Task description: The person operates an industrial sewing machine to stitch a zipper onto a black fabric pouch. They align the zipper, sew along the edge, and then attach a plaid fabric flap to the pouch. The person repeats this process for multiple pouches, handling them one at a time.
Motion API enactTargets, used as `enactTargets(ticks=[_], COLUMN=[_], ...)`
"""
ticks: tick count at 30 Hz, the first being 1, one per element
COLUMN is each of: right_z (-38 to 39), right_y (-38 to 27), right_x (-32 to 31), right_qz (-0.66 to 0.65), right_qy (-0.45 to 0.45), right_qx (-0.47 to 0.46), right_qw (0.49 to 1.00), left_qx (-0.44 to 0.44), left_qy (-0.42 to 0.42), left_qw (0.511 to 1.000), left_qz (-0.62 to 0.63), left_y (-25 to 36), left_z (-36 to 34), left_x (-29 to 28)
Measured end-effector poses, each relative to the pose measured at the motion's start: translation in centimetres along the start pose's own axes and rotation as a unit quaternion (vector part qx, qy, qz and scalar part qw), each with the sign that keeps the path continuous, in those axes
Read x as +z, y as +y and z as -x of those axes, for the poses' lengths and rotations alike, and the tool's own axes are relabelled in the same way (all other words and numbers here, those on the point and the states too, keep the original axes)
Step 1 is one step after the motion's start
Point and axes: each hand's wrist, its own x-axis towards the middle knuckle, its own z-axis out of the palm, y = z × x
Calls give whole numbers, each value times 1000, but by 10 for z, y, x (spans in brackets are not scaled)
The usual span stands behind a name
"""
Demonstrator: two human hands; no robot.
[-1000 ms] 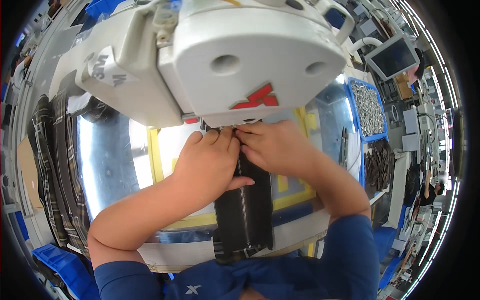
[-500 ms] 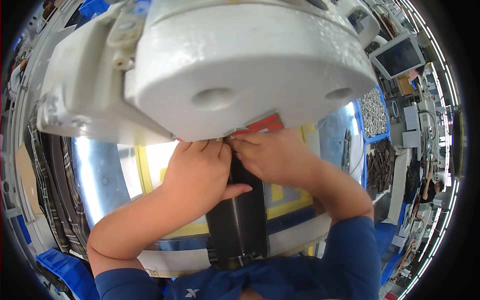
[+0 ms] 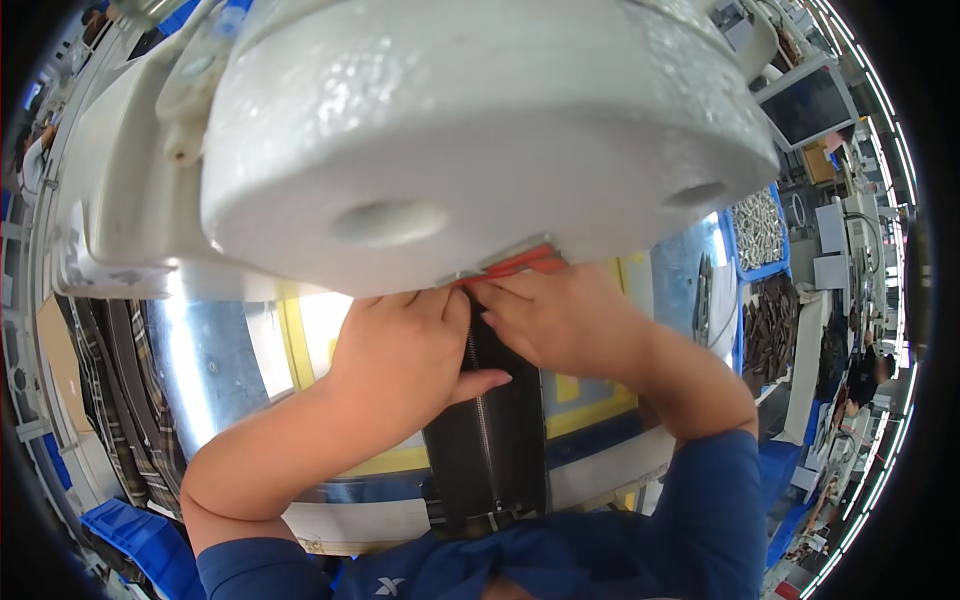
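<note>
My left hand (image 3: 400, 350) presses on the upper end of a black fabric strip (image 3: 510, 450) with a metal zipper (image 3: 485, 430), its fingers curled together and its thumb stretched across the zipper. Beside it, my right hand (image 3: 545, 315) grips the same end between bent fingers. Both sets of fingertips are partly hidden beneath the big white machine head (image 3: 480, 140), which has a red mark (image 3: 515, 262) on its lower front. The strip lies toward my body over a work plate (image 3: 205, 365) marked with yellow tape (image 3: 298, 345).
Folded plaid fabric (image 3: 145, 400) lies at left, above a blue crate (image 3: 135, 540). On the right are a bin of small metal parts (image 3: 755, 225), dark pieces (image 3: 768, 330), a pair of tweezers (image 3: 703, 300) and a screen (image 3: 805, 105). Another person (image 3: 868, 375) is at the far right.
The machine head looms larger as the view has moved closer to it. My hands sit slightly lower in the picture, still on the strip at the same end.
</note>
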Motion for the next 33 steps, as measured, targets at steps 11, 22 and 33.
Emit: enactTargets(ticks=[11, 22, 33], right_z=[3, 27, 178], right_y=[0, 20, 187], right_x=[7, -25, -112], right_qz=[20, -65, 159], right_qy=[-6, -97, 74], right_qx=[-20, 68, 464], right_qw=[1000, 991, 868], left_qx=[-30, 48, 117], left_qy=[-29, 34, 107], left_qw=[999, 998, 987], left_qz=[14, 9, -19], left_y=[4, 17, 15], left_z=[2, -1, -4], left_x=[-2, 23, 28])
